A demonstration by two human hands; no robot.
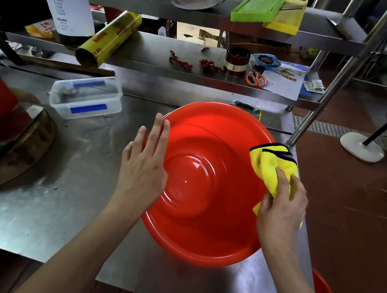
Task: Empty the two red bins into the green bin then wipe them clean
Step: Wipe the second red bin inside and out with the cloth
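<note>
Fingers of right hand [281, 207] clutching yellow cloth [273, 168] at red bin [207, 185] rim, left hand [144, 164] flat on opposite edge

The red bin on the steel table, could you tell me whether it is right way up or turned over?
Turned over. The red bin shows its raised round base on top, and its rim lies down on the table.

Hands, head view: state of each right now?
Left hand: open, straight fingers against the left rim of the red bin.
Right hand: closed, gripping the yellow cloth at the bin's right rim.
</note>
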